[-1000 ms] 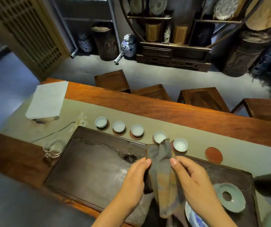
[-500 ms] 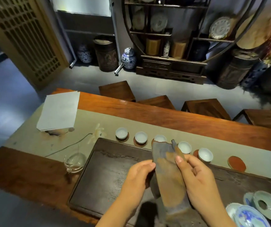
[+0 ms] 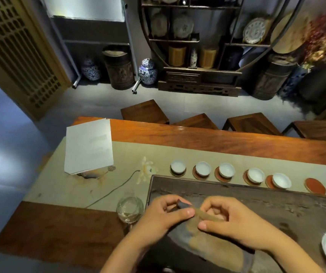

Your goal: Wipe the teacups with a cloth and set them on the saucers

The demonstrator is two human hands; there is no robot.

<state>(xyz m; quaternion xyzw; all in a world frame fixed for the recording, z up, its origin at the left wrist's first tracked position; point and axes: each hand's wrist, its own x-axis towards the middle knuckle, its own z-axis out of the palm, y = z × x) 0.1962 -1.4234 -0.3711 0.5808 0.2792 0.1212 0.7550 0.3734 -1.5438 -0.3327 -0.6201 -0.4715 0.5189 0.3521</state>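
Hands, left hand [image 3: 164,215] and right hand [image 3: 235,223], pinch unlabelled cloth [image 3: 203,214].

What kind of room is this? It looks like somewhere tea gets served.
Probably a traditional tea room or tea shop: a row of small teacups on saucers beside a dark tea tray, and a curved display shelf holding plates and canisters.

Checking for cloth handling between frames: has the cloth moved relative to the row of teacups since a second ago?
Yes. The cloth has come down: earlier its top edge overlapped the teacups; now it sits low over the dark tray, held by both hands.
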